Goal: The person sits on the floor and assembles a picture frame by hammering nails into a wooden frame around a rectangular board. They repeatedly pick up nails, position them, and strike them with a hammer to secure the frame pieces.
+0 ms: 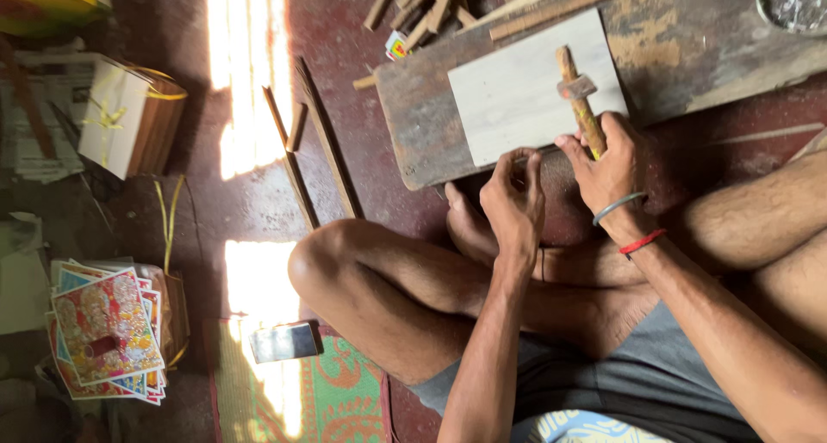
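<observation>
Two patches of sunlight fall across a dark red floor (258,193), where a person sits cross-legged on a green and orange woven mat (336,404). Low, worn wooden plank (689,47) lies before the knees, serving as a tabletop; pale rectangular board (517,94) rests flat on it. Loose wood strips (319,142) lie on the floor to the left, more offcuts (431,4) at the plank's far end. Stack of colourful printed cards (108,331) and a white box (121,116) with yellow ribbon sit further left; a phone (284,341) lies on the mat. Hammer (579,94): rough reddish-brown wooden handle, small dark metal head set crosswise near the far end. It lies over the pale board's right part, long axis running away from the person, head end far, tilted slightly left. Right hand (607,163) is closed around the handle's near end. Left hand (512,198) has fingers curled, pinched at the board's near edge; whatever it pinches is too small to tell.
</observation>
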